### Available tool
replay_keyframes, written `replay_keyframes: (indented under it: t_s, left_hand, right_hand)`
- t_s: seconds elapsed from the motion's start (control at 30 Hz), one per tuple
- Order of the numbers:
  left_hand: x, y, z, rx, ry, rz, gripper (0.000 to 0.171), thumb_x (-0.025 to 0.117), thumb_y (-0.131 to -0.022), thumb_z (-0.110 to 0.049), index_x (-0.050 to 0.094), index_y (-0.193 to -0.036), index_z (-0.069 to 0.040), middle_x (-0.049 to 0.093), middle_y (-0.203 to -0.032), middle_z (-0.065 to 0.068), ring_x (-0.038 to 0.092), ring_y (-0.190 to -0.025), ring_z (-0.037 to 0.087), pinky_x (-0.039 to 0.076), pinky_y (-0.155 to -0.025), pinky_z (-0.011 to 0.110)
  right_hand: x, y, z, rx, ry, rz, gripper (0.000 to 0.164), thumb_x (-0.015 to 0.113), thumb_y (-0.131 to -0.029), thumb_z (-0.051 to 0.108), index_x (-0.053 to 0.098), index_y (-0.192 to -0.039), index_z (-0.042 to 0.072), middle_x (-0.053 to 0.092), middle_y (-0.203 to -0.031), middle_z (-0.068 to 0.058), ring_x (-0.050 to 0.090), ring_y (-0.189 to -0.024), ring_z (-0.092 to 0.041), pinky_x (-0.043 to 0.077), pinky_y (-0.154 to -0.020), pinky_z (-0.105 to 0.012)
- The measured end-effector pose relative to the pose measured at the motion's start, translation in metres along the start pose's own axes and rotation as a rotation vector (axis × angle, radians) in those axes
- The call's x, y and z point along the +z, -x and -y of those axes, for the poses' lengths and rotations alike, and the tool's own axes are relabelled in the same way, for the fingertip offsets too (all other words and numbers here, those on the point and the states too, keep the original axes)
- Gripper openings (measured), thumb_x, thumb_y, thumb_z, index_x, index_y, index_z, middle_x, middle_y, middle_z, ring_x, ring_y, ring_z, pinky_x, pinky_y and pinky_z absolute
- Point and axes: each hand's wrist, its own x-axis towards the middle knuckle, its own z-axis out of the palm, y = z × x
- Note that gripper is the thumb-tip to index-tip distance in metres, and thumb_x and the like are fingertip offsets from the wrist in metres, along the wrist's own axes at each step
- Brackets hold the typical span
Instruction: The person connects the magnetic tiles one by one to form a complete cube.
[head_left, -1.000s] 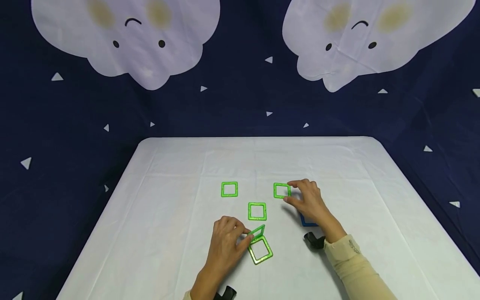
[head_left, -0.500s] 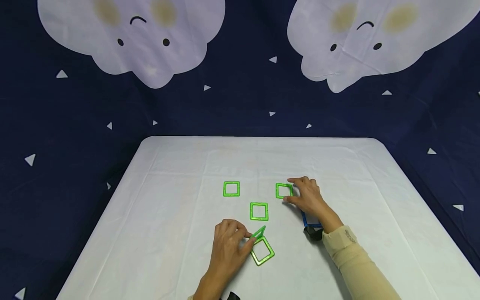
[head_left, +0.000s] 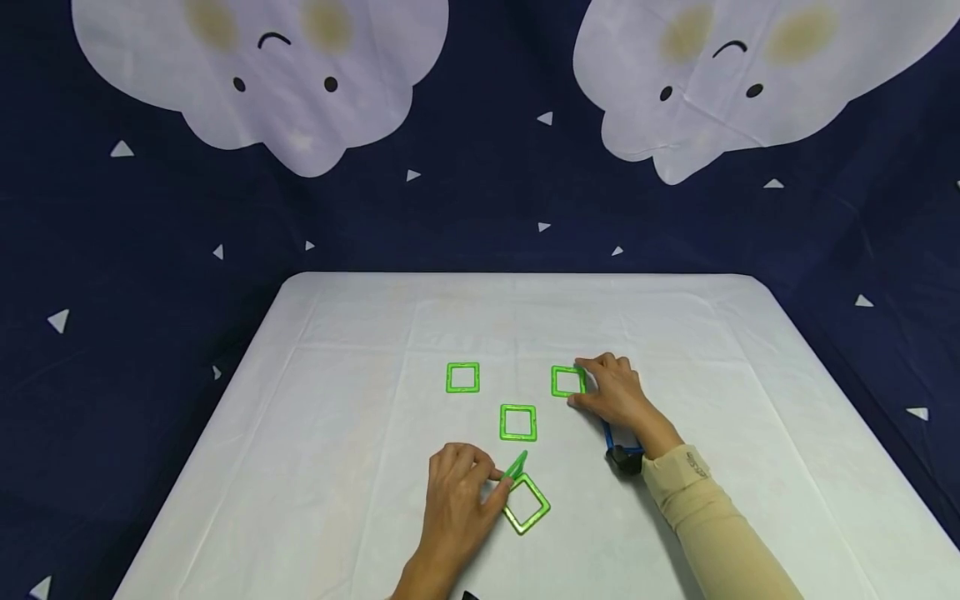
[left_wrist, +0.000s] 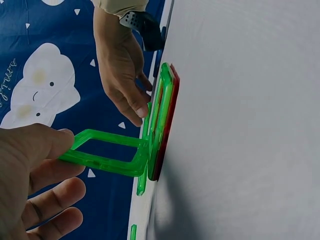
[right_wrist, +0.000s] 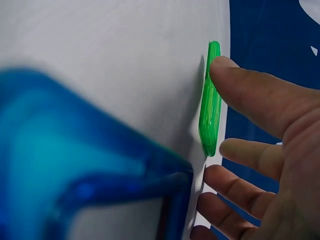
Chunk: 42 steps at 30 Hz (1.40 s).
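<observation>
My left hand (head_left: pixel 459 500) pinches a green square magnetic tile frame (left_wrist: pixel 107 165) between thumb and forefinger. It stands tilted up, its far edge at a second green tile (head_left: pixel 537 517) lying on the table. A red tile (left_wrist: pixel 168 120) lies under that second one, seen in the left wrist view. Farther right, my right hand (head_left: pixel 617 392) spans another green tile (head_left: pixel 555 382), thumb and forefinger at opposite edges; the right wrist view shows the thumb on this tile (right_wrist: pixel 211 107). Behind the right wrist, a blue tile (head_left: pixel 609 435) is partly hidden.
Two more green tiles lie flat on the white-covered table (head_left: pixel 360 400): one at back left (head_left: pixel 462 365), one in the middle (head_left: pixel 518 408) between the hands. A dark blue cloth (head_left: pixel 480 225) with clouds hangs behind the table's far edge.
The tile in my left hand has tilted and now looks narrower. The flat green tile beside it has turned a little. My right hand stays at its tile, and the view has shifted slightly.
</observation>
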Motion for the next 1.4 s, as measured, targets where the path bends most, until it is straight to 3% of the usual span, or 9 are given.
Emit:
replay_keyframes:
  t_s: [0.3, 0.57, 0.93, 1.4]
  left_hand:
    - [0.001, 0.001, -0.001, 0.004, -0.002, -0.016, 0.020, 0.084, -0.061, -0.024, 0.065, -0.064, -0.019, 0.056, -0.074, -0.009, 0.051, -0.084, 0.010, 0.039, -0.081, 0.031]
    - [0.001, 0.001, -0.001, -0.006, 0.001, -0.005, 0.019, 0.083, -0.062, -0.025, 0.065, -0.064, -0.019, 0.056, -0.074, -0.009, 0.051, -0.084, 0.010, 0.038, -0.082, 0.031]
    - [0.001, 0.001, 0.000, 0.006, -0.003, -0.016, 0.019, 0.083, -0.062, -0.025, 0.065, -0.065, -0.020, 0.057, -0.074, -0.009, 0.051, -0.084, 0.010, 0.039, -0.081, 0.031]
    - [0.002, 0.002, 0.001, 0.001, 0.013, -0.024, 0.019, 0.082, -0.063, -0.024, 0.064, -0.065, -0.019, 0.056, -0.073, -0.009, 0.051, -0.084, 0.010, 0.038, -0.081, 0.032]
  right_hand:
    - [-0.002, -0.001, 0.000, 0.002, 0.017, 0.022, 0.067, 0.075, -0.077, 0.034, 0.053, -0.133, 0.006, 0.052, -0.121, -0.021, 0.042, -0.106, -0.036, 0.034, -0.089, -0.053]
    - [-0.001, -0.002, -0.005, -0.007, 0.002, 0.010, 0.056, 0.070, -0.083, 0.032, 0.055, -0.130, 0.006, 0.052, -0.121, -0.020, 0.043, -0.106, -0.037, 0.033, -0.089, -0.054]
    - [0.001, -0.004, -0.010, 0.000, -0.022, 0.000, 0.053, 0.072, -0.081, 0.030, 0.059, -0.125, 0.004, 0.053, -0.119, -0.021, 0.044, -0.106, -0.037, 0.033, -0.088, -0.053]
    - [0.001, -0.006, -0.015, -0.006, -0.145, -0.068, 0.037, 0.071, -0.081, 0.019, 0.061, -0.115, 0.006, 0.064, -0.103, -0.016, 0.047, -0.094, -0.031, 0.032, -0.084, -0.049]
